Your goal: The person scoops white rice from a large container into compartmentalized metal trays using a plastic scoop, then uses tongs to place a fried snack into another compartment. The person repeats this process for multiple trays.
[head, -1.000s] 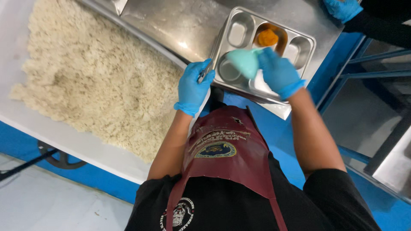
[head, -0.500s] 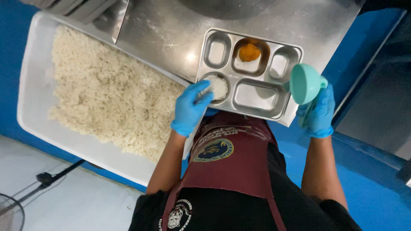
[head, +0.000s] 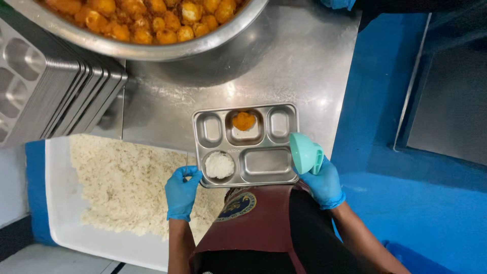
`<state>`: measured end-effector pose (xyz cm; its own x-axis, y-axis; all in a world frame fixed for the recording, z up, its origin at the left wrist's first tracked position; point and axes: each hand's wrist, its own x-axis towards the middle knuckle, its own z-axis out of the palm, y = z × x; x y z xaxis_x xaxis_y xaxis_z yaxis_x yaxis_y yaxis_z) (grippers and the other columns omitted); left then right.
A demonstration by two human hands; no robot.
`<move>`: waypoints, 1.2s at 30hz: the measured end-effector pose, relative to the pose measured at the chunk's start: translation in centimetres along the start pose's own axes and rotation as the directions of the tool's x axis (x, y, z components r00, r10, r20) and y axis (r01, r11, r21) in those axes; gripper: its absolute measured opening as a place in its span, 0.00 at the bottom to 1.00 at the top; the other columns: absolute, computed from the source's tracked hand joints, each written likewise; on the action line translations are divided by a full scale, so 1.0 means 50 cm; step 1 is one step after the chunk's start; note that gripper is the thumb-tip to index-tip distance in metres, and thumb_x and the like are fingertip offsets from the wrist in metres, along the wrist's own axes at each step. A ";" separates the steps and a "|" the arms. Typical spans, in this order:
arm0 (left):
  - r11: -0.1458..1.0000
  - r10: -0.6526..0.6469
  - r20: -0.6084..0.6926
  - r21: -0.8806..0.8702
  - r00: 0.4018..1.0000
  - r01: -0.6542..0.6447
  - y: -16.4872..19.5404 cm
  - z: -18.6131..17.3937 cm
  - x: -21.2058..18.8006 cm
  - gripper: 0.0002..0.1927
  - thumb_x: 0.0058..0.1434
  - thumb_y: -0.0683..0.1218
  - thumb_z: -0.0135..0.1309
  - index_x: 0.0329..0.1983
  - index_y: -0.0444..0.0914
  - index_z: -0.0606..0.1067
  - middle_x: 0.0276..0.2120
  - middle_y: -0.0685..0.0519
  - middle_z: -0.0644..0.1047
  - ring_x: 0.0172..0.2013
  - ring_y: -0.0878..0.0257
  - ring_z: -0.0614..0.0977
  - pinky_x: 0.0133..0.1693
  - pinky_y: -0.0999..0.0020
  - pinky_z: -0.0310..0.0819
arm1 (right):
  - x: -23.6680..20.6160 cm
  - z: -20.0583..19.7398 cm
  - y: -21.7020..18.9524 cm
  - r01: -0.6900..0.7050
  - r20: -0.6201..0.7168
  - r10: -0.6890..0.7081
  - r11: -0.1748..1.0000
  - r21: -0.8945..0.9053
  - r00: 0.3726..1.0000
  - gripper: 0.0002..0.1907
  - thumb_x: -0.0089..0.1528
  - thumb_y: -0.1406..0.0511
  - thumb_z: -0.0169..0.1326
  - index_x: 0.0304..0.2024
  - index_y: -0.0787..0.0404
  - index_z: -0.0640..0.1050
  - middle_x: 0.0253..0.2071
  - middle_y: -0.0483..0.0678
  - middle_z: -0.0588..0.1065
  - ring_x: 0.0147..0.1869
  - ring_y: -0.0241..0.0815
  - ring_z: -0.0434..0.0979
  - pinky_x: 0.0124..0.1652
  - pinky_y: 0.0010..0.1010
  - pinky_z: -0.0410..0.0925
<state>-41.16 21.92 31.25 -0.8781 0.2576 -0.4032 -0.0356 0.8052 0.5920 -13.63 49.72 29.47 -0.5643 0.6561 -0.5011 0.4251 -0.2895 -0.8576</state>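
Our left hand [head: 181, 192] grips the steel compartment tray [head: 284, 178] by its corner; our right hand [head: 322, 182] clasps a teal scoop cup [head: 305, 152]; between them a rice mound [head: 219, 164] and an orange fritter [head: 244, 121] are served; three wells stay bare.

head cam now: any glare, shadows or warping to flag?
Head view: overhead light throws bright glare patches on the stainless steel counter and small highlights in the compartmented steel meal tray; the big steel bowl of orange food casts a dark shadow below its rim; the wide lens bends the stack of empty steel trays near the left edge; focus looks sharp, with no obvious motion blur.
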 end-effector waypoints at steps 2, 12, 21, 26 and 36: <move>0.996 0.017 0.035 -0.089 0.999 -0.014 0.004 -0.007 0.008 0.12 0.55 0.45 0.65 0.40 0.35 0.81 0.33 0.55 0.83 0.28 0.70 0.75 0.35 0.71 0.71 | 0.009 0.003 -0.011 -0.053 -0.013 0.052 0.996 -0.069 0.999 0.26 0.57 0.66 0.65 0.57 0.67 0.77 0.47 0.49 0.82 0.48 0.35 0.79 0.48 0.29 0.72; 0.879 0.066 0.274 -0.471 0.959 0.074 0.168 -0.092 -0.003 0.15 0.65 0.43 0.56 0.53 0.33 0.82 0.31 0.58 0.76 0.27 0.71 0.66 0.30 0.75 0.59 | 0.098 -0.084 -0.043 0.113 -0.019 -0.111 0.979 0.171 0.994 0.31 0.56 0.70 0.60 0.64 0.62 0.71 0.58 0.47 0.75 0.59 0.37 0.76 0.53 0.31 0.72; 0.687 0.278 -0.234 -0.629 0.932 -0.363 0.249 -0.091 0.035 0.32 0.83 0.59 0.29 0.58 0.31 0.77 0.39 0.54 0.68 0.36 0.67 0.67 0.42 0.72 0.64 | 0.391 -0.283 0.040 0.243 -0.232 -0.175 0.920 0.307 0.957 0.21 0.57 0.76 0.56 0.54 0.63 0.78 0.49 0.44 0.77 0.50 0.37 0.77 0.48 0.29 0.71; 0.546 0.082 -0.250 -0.799 0.965 -0.253 0.236 -0.104 0.045 0.18 0.77 0.50 0.41 0.55 0.31 0.72 0.42 0.50 0.73 0.35 0.62 0.78 0.40 0.64 0.76 | 0.528 -0.252 0.099 0.290 -0.274 -0.227 0.932 0.218 0.934 0.15 0.62 0.73 0.56 0.52 0.63 0.79 0.47 0.43 0.79 0.48 0.35 0.79 0.47 0.26 0.71; 0.616 0.219 -0.332 -0.683 0.918 -0.394 0.383 -0.027 0.294 0.13 0.63 0.36 0.63 0.51 0.28 0.80 0.44 0.47 0.82 0.41 0.63 0.84 0.47 0.69 0.82 | 0.532 -0.173 0.112 0.357 -0.522 -0.087 0.822 0.443 0.849 0.24 0.65 0.80 0.47 0.64 0.68 0.69 0.54 0.56 0.75 0.43 0.48 0.82 0.39 0.38 0.80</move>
<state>-55.41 40.40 37.60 -0.9719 0.2353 -0.0086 -0.0017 0.0295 0.9996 -20.14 71.59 12.35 -0.1467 0.9455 -0.2905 -0.1654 -0.3130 -0.9352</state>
